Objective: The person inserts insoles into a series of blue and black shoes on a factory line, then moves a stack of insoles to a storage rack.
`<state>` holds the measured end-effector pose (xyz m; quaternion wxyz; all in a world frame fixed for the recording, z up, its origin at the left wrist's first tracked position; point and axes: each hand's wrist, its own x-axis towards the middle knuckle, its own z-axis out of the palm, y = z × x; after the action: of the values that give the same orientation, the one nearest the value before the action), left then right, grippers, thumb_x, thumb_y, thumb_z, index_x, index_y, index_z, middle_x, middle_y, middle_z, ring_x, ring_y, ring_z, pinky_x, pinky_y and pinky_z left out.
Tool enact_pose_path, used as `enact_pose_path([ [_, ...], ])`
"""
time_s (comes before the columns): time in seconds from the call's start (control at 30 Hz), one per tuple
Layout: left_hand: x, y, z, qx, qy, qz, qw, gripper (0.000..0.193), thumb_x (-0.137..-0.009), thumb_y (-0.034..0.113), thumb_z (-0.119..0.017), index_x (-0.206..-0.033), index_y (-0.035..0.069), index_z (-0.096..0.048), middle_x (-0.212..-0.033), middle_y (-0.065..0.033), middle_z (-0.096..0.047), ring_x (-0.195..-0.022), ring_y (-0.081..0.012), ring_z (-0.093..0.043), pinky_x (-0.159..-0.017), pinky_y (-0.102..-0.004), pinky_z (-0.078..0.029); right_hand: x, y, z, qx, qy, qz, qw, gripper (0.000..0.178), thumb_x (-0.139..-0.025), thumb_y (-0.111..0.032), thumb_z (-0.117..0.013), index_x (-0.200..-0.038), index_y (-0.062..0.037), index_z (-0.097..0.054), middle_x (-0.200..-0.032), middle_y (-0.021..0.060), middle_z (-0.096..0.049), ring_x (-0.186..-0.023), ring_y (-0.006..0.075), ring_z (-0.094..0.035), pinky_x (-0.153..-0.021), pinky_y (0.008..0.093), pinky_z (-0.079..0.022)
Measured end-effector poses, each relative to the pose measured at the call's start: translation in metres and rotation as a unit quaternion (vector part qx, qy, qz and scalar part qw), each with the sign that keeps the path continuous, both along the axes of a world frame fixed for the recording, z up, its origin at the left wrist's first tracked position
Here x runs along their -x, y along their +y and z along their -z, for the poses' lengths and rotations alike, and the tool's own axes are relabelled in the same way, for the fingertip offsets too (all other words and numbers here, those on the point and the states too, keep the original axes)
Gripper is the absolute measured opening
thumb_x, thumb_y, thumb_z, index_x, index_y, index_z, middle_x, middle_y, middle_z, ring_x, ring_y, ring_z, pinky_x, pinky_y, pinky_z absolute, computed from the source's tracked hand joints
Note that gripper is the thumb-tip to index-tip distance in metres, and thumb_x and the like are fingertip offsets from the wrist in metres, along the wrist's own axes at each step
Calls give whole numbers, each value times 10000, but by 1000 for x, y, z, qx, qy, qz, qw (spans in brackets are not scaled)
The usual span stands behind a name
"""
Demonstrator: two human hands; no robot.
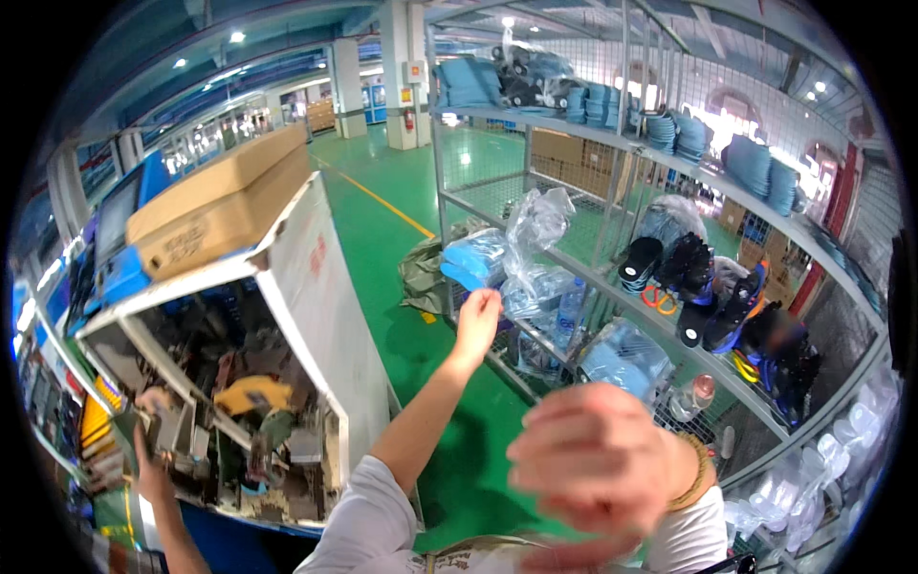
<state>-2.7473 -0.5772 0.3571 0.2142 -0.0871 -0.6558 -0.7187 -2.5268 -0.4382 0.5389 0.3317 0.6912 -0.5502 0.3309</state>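
Note:
My left hand (477, 323) reaches forward with its fingers pinched together, just below a bright blue sole-shaped piece (466, 266) by a clear plastic bag (538, 222) on the shelf rack. What the fingertips hold, if anything, is too small to make out. Close to the camera, my right hand (588, 469) is smeared by motion, its fingers partly curled, with a braided band on the wrist. Nothing can be made out in it. Beyond it lies a bag of light blue pieces (626, 356) on the rack's lower level.
A white-framed machine (330, 287) with a cardboard box (225, 196) on top stands left. Another person's hand (153, 478) is beside it. The metal rack (794, 225) at right carries stacked blue pieces (755, 172), shoes (736, 311), orange-handled scissors (660, 299) and a bottle (692, 396).

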Motion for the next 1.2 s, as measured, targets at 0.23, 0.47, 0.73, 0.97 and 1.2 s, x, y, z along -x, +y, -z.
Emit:
enact_pose_path([
  [0.23,238,-33,-13,32,2,-29,999,141,-831,164,-544,-884,32,-536,-672,-10,-541,-625,-84,-483,-573,-226,-394,221,-17,15,45,104,72,991,164,-579,-107,-623,-740,-84,-606,-740,43,-548,-695,219,-550,-613,298,-461],
  [0.47,478,-132,-130,22,85,-97,991,189,-803,152,-556,-958,45,-570,-763,-52,-585,-707,-148,-551,-627,-253,-438,592,-115,-68,-22,201,303,931,184,-747,-153,-552,-892,-46,-583,-783,114,-570,-710,279,-558,-619,341,-437],
  [0.73,678,-244,-264,392,224,-289,844,445,-835,394,-423,-1264,279,-398,-1344,29,-346,-1199,-312,-283,-916,-564,-220,854,-162,-182,-107,60,664,737,536,-871,-498,-293,-1189,-114,-487,-1239,90,-463,-1164,250,-412,-974,469,-249],
  [0.97,834,-267,-348,317,273,-109,902,504,-835,442,-462,-1238,139,-454,-1290,-115,-419,-1193,-281,-376,-966,-327,-300,1020,-221,-243,-75,40,648,757,594,-824,-566,-350,-1131,-101,-556,-1087,123,-569,-1077,279,-492,-937,409,-312],
  [1.2,883,-296,-381,477,415,-131,764,494,-776,389,-588,-1090,9,-560,-1122,-207,-502,-1186,-283,-358,-957,-410,-313,993,-241,-280,-241,-269,584,727,632,-773,-485,-554,-1174,-1,-484,-1205,191,-468,-1117,279,-441,-947,347,-332],
])
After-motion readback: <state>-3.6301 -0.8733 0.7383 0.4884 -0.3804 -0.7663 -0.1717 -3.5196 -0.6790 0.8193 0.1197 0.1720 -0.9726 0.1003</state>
